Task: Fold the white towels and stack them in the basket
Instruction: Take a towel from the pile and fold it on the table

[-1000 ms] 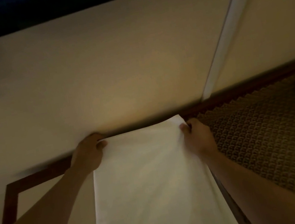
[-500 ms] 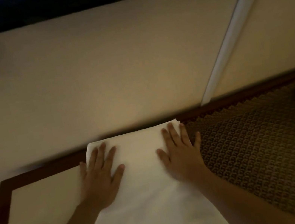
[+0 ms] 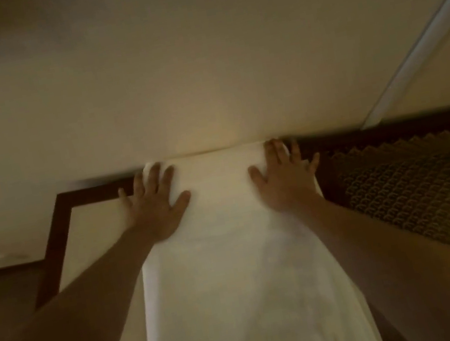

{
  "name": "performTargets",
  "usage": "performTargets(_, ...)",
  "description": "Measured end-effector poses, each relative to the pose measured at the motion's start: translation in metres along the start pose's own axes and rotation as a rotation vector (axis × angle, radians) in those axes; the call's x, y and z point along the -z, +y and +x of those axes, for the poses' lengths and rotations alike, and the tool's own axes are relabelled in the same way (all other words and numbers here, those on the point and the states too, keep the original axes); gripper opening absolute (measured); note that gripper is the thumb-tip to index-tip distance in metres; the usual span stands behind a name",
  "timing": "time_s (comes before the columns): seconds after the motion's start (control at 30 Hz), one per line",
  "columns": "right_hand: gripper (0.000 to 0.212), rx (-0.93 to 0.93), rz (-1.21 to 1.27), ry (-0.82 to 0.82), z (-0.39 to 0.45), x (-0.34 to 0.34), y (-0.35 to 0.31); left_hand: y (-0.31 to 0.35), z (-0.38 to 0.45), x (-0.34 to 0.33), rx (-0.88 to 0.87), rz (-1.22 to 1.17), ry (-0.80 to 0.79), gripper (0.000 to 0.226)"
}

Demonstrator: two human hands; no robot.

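Long white cloth towel (image 3: 230, 259): spread flat on the cream, dark-framed surface (image 3: 97, 222), long axis running from its far edge toward the viewer. Left hand (image 3: 154, 204) and right hand (image 3: 285, 180), fingers straight and spread, press its two far corners, equally near. No basket shows.

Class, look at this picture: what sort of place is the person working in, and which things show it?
Probably a hotel-type room: patterned carpet, dark wood trim, white towel under both flat hands.

Head view, close, downward, perhaps blurred
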State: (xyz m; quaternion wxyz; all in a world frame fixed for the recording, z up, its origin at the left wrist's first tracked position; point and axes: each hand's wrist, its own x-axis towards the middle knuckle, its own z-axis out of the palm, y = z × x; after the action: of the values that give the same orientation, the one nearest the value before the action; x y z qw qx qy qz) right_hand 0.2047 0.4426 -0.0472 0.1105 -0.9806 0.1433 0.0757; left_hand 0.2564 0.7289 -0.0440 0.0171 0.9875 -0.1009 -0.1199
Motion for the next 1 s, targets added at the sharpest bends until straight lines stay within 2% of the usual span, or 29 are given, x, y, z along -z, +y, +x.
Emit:
performTargets(0.1, 0.08, -0.087, -0.019, -0.017, -0.002, 0.006, -0.001, 0.007, 0.004, 0.013, 0.038, 0.044, -0.097, 0.079)
performTargets(0.13, 0.079, -0.125, -0.009, -0.012, -0.007, 0.009, -0.001, 0.012, -0.001, 0.016, 0.046, 0.029, -0.08, 0.076)
performTargets(0.23, 0.074, -0.069, -0.025, -0.015, -0.053, 0.005, 0.003, 0.023, -0.066, 0.014, 0.012, -0.161, 0.124, 0.06)
performTargets(0.3, 0.07, 0.004, -0.036, 0.002, -0.104, -0.002, 0.008, 0.024, -0.14, 0.003, -0.092, -0.345, 0.246, 0.047)
performTargets(0.37, 0.067, 0.001, -0.033, 0.008, -0.149, -0.007, 0.015, 0.016, -0.208, -0.011, -0.191, -0.486, 0.31, 0.038)
performTargets(0.43, 0.065, -0.028, -0.035, 0.01, -0.192, -0.007, 0.019, 0.004, -0.267, -0.018, -0.202, -0.517, 0.189, 0.046)
performTargets(0.53, 0.061, -0.059, -0.073, 0.032, -0.253, -0.001, 0.018, -0.016, -0.332, -0.021, -0.148, -0.4, -0.126, 0.08)
performTargets(0.6, 0.054, -0.127, -0.025, 0.08, -0.289, 0.001, 0.014, -0.026, -0.354, -0.022, -0.116, -0.367, -0.209, 0.086)
performTargets(0.67, 0.045, -0.204, 0.121, 0.11, -0.33, 0.005, 0.007, -0.03, -0.374, -0.018, -0.072, -0.415, -0.194, 0.075)
performTargets(0.7, 0.045, -0.248, 0.273, 0.07, -0.341, 0.005, 0.003, -0.03, -0.376, -0.016, -0.038, -0.47, -0.18, 0.063)
performTargets(0.77, 0.055, -0.388, 0.654, -0.132, -0.365, 0.009, -0.008, -0.026, -0.386, -0.012, -0.002, -0.538, -0.15, 0.037)
performTargets(0.83, 0.063, -0.51, 0.962, -0.326, -0.391, 0.014, -0.022, -0.015, -0.401, -0.005, -0.057, -0.533, -0.059, 0.017)
performTargets(0.93, 0.059, -0.501, 1.177, -0.511, -0.427, 0.026, -0.036, 0.013, -0.444, 0.012, -0.174, -0.589, 0.099, 0.012)
performTargets(1.0, 0.061, -0.49, 1.273, -0.551, -0.445, 0.035, -0.039, 0.041, -0.479, 0.016, -0.281, -0.558, 0.096, 0.021)
